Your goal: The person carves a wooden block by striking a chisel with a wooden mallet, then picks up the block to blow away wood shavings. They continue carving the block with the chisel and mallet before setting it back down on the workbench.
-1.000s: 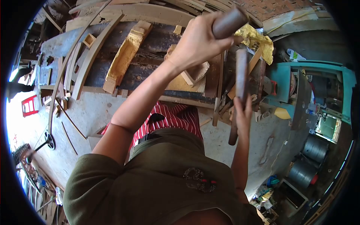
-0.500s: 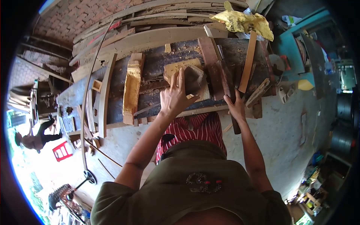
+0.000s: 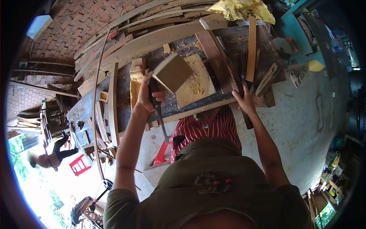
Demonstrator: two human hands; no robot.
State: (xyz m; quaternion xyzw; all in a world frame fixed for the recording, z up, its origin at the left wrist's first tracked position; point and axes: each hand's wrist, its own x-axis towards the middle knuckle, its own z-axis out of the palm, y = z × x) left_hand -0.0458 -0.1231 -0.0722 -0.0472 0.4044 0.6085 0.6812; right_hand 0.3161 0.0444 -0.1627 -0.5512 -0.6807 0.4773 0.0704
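Observation:
My left hand (image 3: 145,94) is closed around the dark handle of a tool (image 3: 161,119), whose thin grey shaft points down past the bench edge. Beside its fingers a light brown wooden block (image 3: 173,72) is tilted over the bench; whether the hand also supports it is unclear. A pale yellowish board (image 3: 198,82) strewn with chips lies below and right of the block. My right hand (image 3: 246,101) grips a long dark wooden bar (image 3: 232,76) whose near end sticks out over the bench's front edge.
The dark bench (image 3: 126,86) carries a carved yellow piece (image 3: 136,86), a reddish-brown plank (image 3: 215,57) and an orange-brown strip (image 3: 251,49). Long boards (image 3: 146,40) are stacked behind. A yellow sack (image 3: 244,10) lies at the back, and a person (image 3: 49,158) is far left.
My left hand has moved left and closed on the tool. The block is now lighter in view and tilted, uncovering the board. My right hand remains on the bar; the view has shifted.

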